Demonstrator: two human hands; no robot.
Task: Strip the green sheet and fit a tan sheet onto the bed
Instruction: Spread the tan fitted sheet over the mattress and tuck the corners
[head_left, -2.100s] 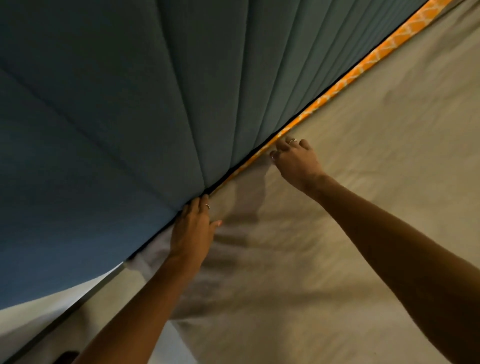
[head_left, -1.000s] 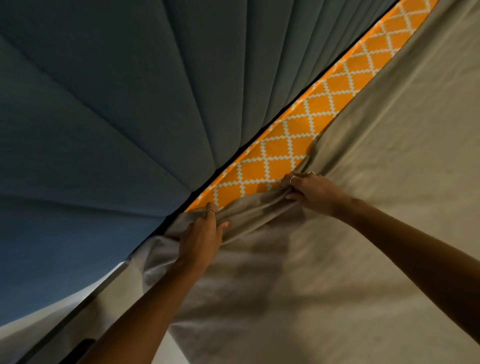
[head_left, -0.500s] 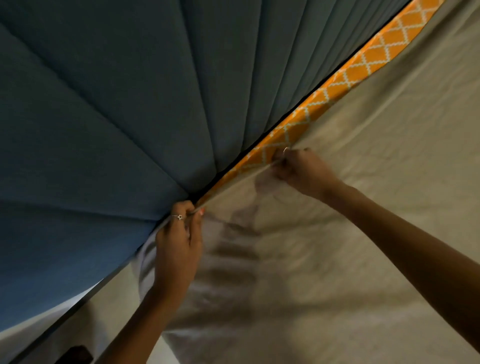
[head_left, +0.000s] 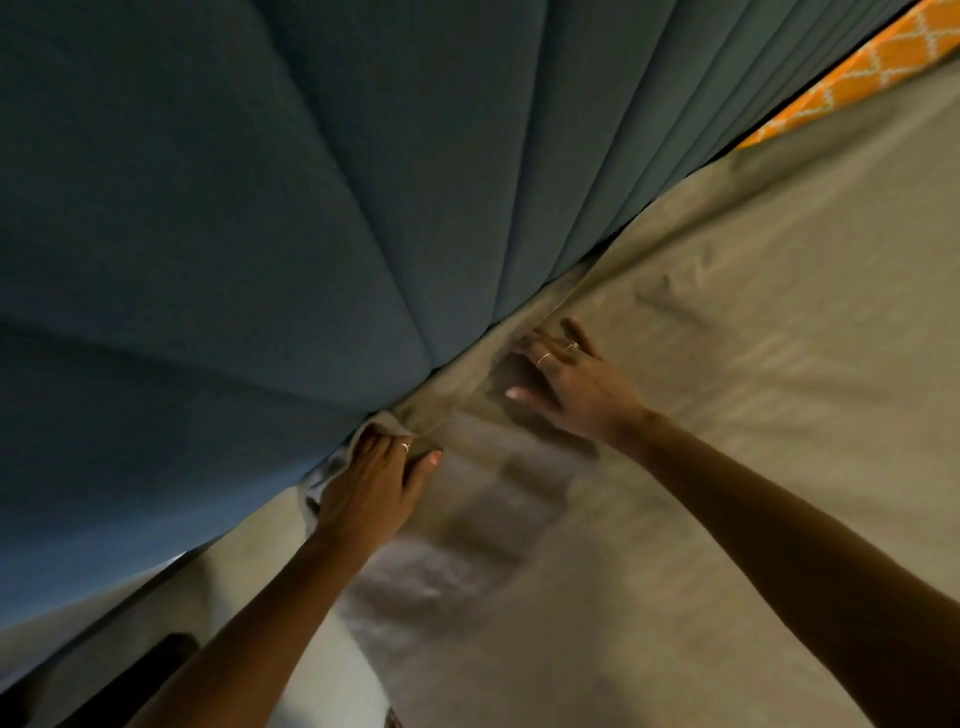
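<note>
A tan sheet (head_left: 727, 389) covers the bed and reaches up to the padded blue-grey headboard (head_left: 260, 208). My left hand (head_left: 369, 493) grips a bunched corner of the sheet's edge right at the seam where the bed meets the headboard. My right hand (head_left: 571, 384) lies flat on the sheet a little further along that seam, fingers spread and pointing towards the headboard. An orange mattress with a white lattice pattern (head_left: 857, 83) shows only at the far upper right. No green sheet is in view.
The headboard rises steeply on the left and fills the upper half of the view. A pale wall or floor strip (head_left: 78, 629) and a dark object (head_left: 166, 649) show at the lower left beside the bed.
The sheet's edge has gone up against the headboard, hiding most of the orange mattress strip. My right hand has let go of the edge and now rests flat with spread fingers.
</note>
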